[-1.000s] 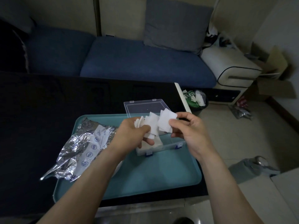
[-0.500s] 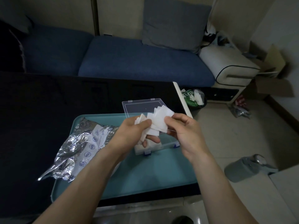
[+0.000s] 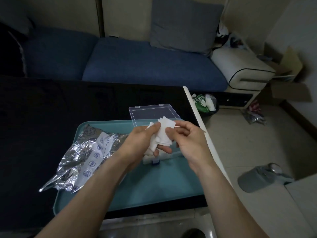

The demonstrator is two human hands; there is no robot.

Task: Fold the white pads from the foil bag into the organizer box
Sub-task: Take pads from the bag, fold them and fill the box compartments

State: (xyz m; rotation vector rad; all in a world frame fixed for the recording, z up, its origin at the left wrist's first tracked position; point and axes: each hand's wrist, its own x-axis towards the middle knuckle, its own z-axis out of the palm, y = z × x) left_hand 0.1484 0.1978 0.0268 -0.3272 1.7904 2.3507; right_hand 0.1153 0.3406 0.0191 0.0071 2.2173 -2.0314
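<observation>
Over the last second the right hand (image 3: 187,141) has drawn in against the white pads (image 3: 163,133), its fingers now pinching the top pad while the left hand (image 3: 142,141) grips the bunch. All of this hovers just above the organizer box (image 3: 164,156), well right of the foil bag (image 3: 82,157), so a fold looks under way.

Layout on table

Tray (image 3: 154,191) lies on table (image 3: 42,107); foil bag (image 3: 82,157) overhangs tray's left rim. Organizer box (image 3: 164,156) sits in tray's far right part, lid (image 3: 152,112) open behind it. Both hands hold pads (image 3: 163,134) above box; sofa (image 3: 145,66) behind table
</observation>
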